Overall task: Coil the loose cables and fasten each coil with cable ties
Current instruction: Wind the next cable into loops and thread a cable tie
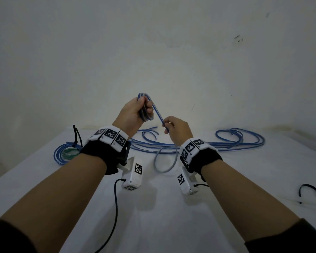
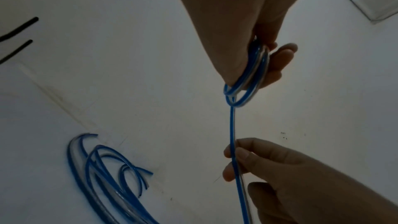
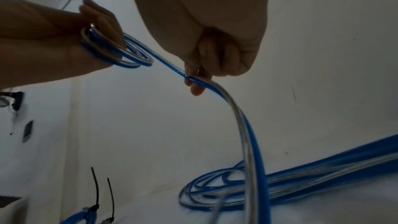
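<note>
My left hand (image 1: 135,112) is raised above the table and grips a small coil (image 1: 144,106) of blue-and-clear cable; the same coil (image 2: 247,81) shows in the left wrist view, wrapped round the fingers. From it a straight stretch of cable (image 1: 158,114) runs down to my right hand (image 1: 175,128), which pinches it between thumb and fingers. Below the right hand (image 3: 198,77) the cable (image 3: 247,134) drops in a loop to the table. More loose blue cables (image 1: 226,143) lie spread across the far side of the table.
A tied blue coil (image 1: 66,152) with black cable ties (image 1: 76,137) sticking up lies at the table's left. Black cable ties (image 1: 310,190) lie at the right edge. A white wall (image 1: 153,52) stands right behind the white table (image 1: 153,207). A black cord (image 1: 115,207) hangs from the left wrist unit.
</note>
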